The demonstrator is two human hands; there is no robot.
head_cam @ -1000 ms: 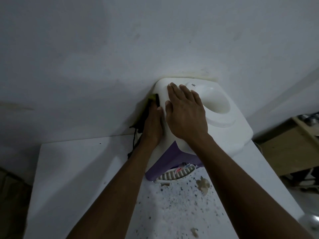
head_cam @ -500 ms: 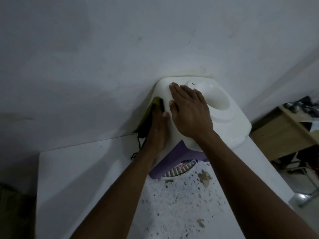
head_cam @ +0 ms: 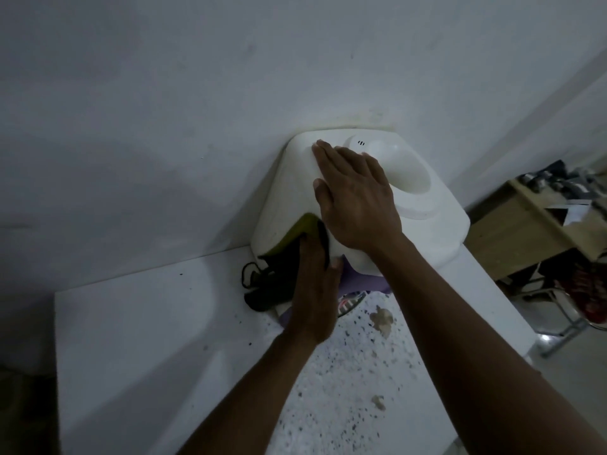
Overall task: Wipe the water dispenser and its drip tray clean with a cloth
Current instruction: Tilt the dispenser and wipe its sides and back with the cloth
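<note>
A white water dispenser (head_cam: 282, 198) with a purple front stands on a white table against the wall. Its top has a round bottle well. My left hand (head_cam: 313, 290) presses a dark green cloth (head_cam: 279, 261) flat against the dispenser's left side, low down near the base. The cloth hangs below the hand, with a frayed thread loop at its left. My right hand (head_cam: 356, 201) lies flat, fingers spread, on the dispenser's top left edge. A bit of the slotted drip tray (head_cam: 353, 302) shows under the purple front, mostly hidden by my arms.
The white table (head_cam: 131, 339) is speckled with dark specks and a few tan scraps in front of the dispenser. The wall is right behind the dispenser. A wooden shelf (head_cam: 522, 231) with clutter stands to the right, beyond the table's edge.
My left hand has slid the cloth down the dispenser's left side, from near the top edge to near the base. My right hand stays flat on the top.
</note>
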